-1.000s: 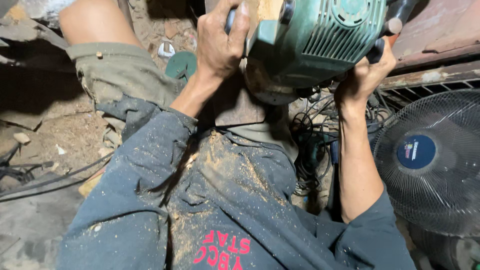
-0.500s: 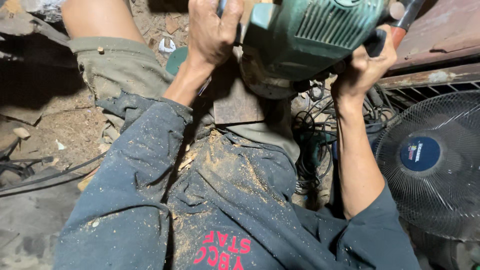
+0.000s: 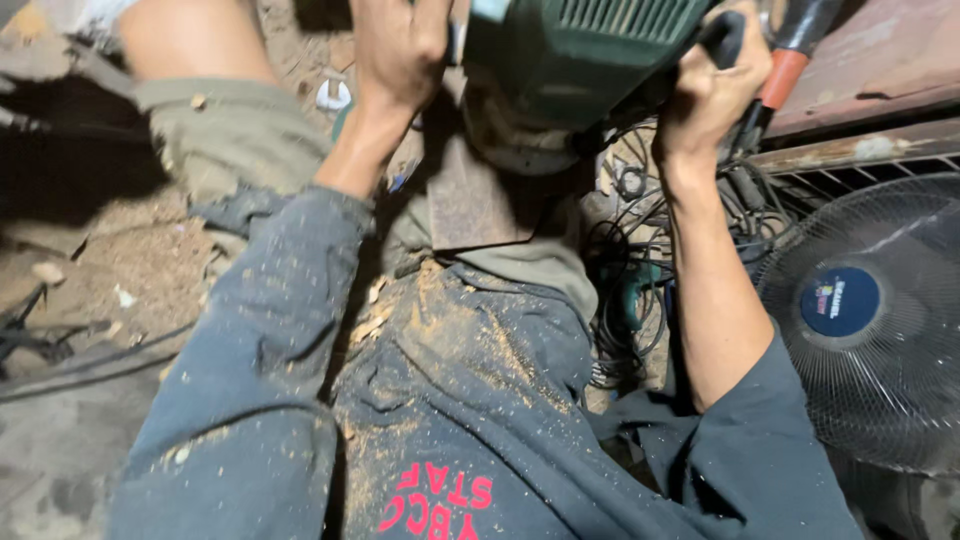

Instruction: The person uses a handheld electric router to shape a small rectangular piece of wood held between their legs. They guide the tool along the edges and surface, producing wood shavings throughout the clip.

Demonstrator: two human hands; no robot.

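Note:
I hold a green power tool [image 3: 580,55] up near the top of the view with both hands. My left hand [image 3: 400,50] grips its left side. My right hand [image 3: 715,80] is closed around a dark handle on its right side, next to a black and orange grip [image 3: 785,60]. A flat metal base plate [image 3: 475,205] hangs below the tool, above my lap. My dark blue shirt [image 3: 450,400] is covered in sawdust. The tool's upper part is cut off by the frame's edge.
A dark floor fan [image 3: 870,320] stands at the right. Tangled black cables [image 3: 630,290] lie beside my right arm. A rusty metal surface [image 3: 870,70] sits at the upper right. Sawdust-strewn dirt ground [image 3: 110,260] lies at the left, with cables across it.
The green tool and both hands have moved upward in view, so less of the tool shows. My grip on it stays the same.

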